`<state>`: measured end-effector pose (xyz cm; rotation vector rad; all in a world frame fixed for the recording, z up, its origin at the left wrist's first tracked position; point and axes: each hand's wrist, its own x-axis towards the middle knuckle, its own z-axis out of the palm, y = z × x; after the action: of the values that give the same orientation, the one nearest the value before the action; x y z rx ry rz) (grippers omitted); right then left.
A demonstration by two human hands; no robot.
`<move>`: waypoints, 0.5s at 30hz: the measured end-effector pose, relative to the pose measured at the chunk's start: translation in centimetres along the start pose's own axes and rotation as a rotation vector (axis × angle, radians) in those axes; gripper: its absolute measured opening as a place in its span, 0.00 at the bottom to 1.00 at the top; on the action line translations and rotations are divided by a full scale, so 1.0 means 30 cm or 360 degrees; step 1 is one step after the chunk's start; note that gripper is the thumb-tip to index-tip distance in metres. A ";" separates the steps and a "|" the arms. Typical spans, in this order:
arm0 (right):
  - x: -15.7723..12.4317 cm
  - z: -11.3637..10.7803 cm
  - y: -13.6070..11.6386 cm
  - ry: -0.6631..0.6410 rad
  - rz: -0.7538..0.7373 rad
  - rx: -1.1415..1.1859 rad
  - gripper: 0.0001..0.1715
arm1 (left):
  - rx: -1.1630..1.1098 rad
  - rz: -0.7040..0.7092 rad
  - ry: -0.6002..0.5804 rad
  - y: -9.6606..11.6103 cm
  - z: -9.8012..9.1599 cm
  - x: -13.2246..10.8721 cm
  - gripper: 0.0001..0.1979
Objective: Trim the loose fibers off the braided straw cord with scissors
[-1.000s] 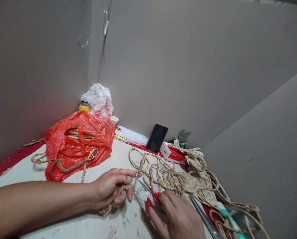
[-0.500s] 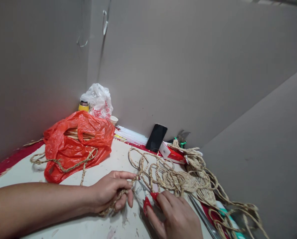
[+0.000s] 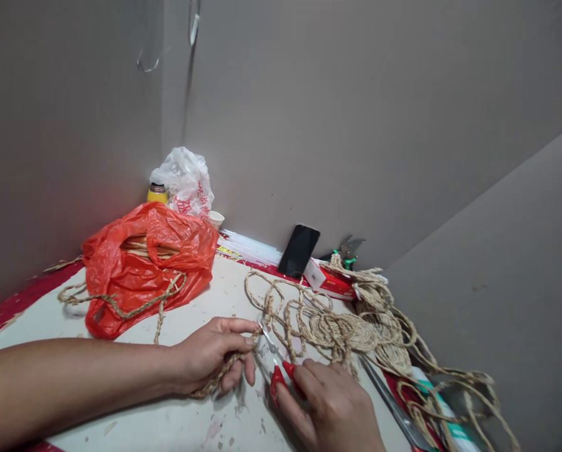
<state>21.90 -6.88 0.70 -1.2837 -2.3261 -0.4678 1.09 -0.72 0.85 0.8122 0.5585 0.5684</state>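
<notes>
- Hands at work on a pale, chip-strewn bench (image 3: 191, 307) set in a corner of plain cardboard walls (image 3: 356, 125).
- Left hand (image 3: 210, 355) lies low on the bench with its fingers (image 3: 243, 325) curled shut around a straw braid (image 3: 215, 384); thumb and forefinger pinch the braid where it leaves the fist.
- Right hand (image 3: 332, 411) grips red-handled scissors (image 3: 275, 359), fingers (image 3: 309, 371) closed over the handles; the blade tips reach the braid just beside the left fingertips. Whether the blades are parted cannot be told.
- From the left hand the braid runs on to the right in loose loops across the bench, into a flat coil (image 3: 346, 329) and a tangled heap at the bench's right edge.
- Red bag (image 3: 139, 276) sits behind the left forearm, stuffed with straw, and a second length of braid is draped over its front.
- White bag (image 3: 186, 182), a yellow bottle (image 3: 157, 193) and a paper cup (image 3: 215, 218) stand together in the corner behind the red bag.
- Dark phone (image 3: 298, 251) leans against the back wall; a red and white box (image 3: 330, 282) lies just beside it, and green-handled pruners (image 3: 349, 248) rest behind the box.
- Metal strip (image 3: 389, 402) lies on the bench to the right of the right hand, partly under the braid loops.
</notes>
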 end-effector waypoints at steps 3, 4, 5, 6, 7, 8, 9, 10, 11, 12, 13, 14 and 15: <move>0.003 0.000 0.000 -0.0005 -0.0007 0.0064 0.15 | -0.0027 0.0015 -0.0027 -0.002 -0.007 0.002 0.31; 0.004 0.003 0.002 0.0007 -0.0002 0.0095 0.16 | -0.0035 0.0018 -0.0035 0.001 -0.007 0.002 0.31; 0.004 0.006 0.005 0.0020 0.0010 0.0136 0.15 | -0.0041 0.0020 -0.0039 0.005 -0.006 0.001 0.30; 0.003 0.010 0.009 0.0038 0.0037 0.0194 0.15 | -0.0043 0.0020 -0.0042 0.009 -0.005 0.000 0.29; 0.002 0.014 0.013 0.0056 0.0085 0.0276 0.16 | -0.0043 0.0015 -0.0047 0.014 -0.003 -0.001 0.28; 0.001 0.018 0.017 0.0070 0.0161 0.0388 0.17 | -0.0040 0.0010 -0.0053 0.018 -0.001 -0.003 0.27; 0.000 0.022 0.021 0.0081 0.0265 0.0530 0.18 | -0.0033 0.0003 -0.0059 0.020 0.001 -0.005 0.26; -0.001 0.023 0.023 0.0081 0.0400 0.0702 0.19 | -0.0023 -0.0003 -0.0069 0.022 0.003 -0.006 0.24; 0.000 0.024 0.024 0.0068 0.0562 0.0895 0.20 | -0.0012 -0.0012 -0.0085 0.021 0.004 -0.007 0.23; 0.002 0.023 0.024 0.0045 0.0744 0.1093 0.20 | 0.0000 -0.0024 -0.0105 0.019 0.005 -0.007 0.23; 0.006 0.022 0.023 0.0013 0.0925 0.1286 0.20 | 0.0014 -0.0038 -0.0125 0.016 0.005 -0.008 0.22; 0.010 0.020 0.020 -0.0018 0.1095 0.1458 0.20 | 0.0028 -0.0059 -0.0148 0.012 0.005 -0.007 0.22; 0.016 0.018 0.016 -0.0048 0.1236 0.1607 0.20 | 0.0041 -0.0080 -0.0170 0.007 0.005 -0.007 0.22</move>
<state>21.97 -6.03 0.53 -1.4290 -1.4640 0.8592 0.99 -0.81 1.13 0.8453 0.4880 0.4696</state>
